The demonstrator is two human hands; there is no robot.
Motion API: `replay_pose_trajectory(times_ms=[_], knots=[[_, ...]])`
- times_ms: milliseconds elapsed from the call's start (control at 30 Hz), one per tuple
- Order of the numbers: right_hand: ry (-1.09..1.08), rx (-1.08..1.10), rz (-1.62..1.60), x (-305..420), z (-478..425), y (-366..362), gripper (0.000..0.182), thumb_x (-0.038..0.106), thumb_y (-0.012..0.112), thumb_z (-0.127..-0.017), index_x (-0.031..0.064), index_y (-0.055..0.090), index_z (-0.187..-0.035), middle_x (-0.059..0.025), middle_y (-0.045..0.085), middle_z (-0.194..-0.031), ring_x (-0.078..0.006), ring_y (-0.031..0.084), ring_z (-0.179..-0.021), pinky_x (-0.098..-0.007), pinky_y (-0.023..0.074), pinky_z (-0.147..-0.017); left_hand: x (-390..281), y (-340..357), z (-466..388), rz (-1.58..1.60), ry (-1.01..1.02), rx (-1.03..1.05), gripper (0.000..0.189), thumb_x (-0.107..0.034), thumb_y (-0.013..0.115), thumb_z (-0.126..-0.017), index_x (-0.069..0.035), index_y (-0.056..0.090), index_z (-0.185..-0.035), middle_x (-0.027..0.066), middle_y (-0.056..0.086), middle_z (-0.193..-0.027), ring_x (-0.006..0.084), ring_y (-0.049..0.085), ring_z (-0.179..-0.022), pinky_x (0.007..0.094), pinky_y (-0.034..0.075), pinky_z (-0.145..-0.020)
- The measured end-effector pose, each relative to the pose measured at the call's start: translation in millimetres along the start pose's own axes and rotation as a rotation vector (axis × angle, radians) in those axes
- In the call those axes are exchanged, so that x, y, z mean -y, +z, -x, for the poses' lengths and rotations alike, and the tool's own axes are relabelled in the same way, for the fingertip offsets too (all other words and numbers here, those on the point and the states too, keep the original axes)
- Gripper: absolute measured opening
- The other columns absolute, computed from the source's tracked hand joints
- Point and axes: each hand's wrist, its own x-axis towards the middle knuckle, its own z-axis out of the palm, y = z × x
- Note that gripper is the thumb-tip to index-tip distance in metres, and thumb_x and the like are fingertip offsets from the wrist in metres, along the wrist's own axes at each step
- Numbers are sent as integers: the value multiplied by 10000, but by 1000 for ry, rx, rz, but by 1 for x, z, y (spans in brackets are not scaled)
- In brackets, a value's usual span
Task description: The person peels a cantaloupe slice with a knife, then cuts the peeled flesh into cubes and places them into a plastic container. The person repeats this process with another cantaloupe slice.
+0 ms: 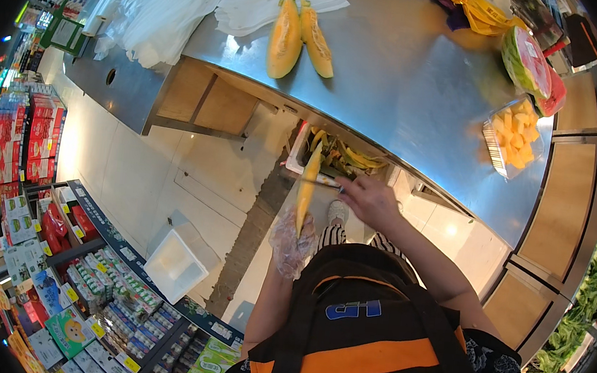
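Note:
My left hand (292,244), in a clear plastic glove, grips the lower end of a long orange-fleshed melon wedge (308,179) held upright. My bare right hand (371,200) is closed around a knife (323,184). Its thin blade lies across the middle of the wedge; how far it cuts in cannot be seen. Beyond the wedge, under the counter, a white bin (295,151) contains melon rinds (355,157). Two larger melon wedges (285,39) with seedy centres rest on the steel counter (390,71).
A clear tray of melon cubes (516,134) and wrapped cut watermelon (526,63) occupy the counter's right end. White foam sheets (284,1) and plastic bags (177,13) lie at the left. A white foam box (178,264) stands on the floor beside shelves of packaged drinks (120,299).

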Motion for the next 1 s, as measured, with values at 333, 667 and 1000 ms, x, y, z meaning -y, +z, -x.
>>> replay_pose_trajectory(times_ms=[333, 667, 1000], knots=[[146, 56, -104, -33, 2, 32, 288, 283, 617, -796, 140, 618, -1047, -106, 577, -753, -277, 601, -658, -363, 501, -575, 0, -7, -3, -60, -6, -194, 188, -253, 516, -891, -76, 453, -903, 58, 491, -720, 110, 424, -530, 207, 349, -416], [-12, -25, -125, -7, 19, 52, 265, 289, 639, -770, 116, 604, -968, -76, 521, -669, -253, 563, -605, -379, 456, -533, 7, -26, -19, -42, -25, -98, 185, -255, 563, -845, -114, 442, -838, 59, 472, -674, 139, 434, -502, 233, 384, -426], [398, 70, -290, -57, 14, 75, 315, 367, 612, -791, 136, 624, -1005, -88, 573, -730, -283, 605, -697, -408, 481, -607, 9, -16, -33, -156, -59, -245, 188, -277, 434, -921, -90, 439, -903, 22, 447, -591, 100, 417, -427, 212, 367, -363]])
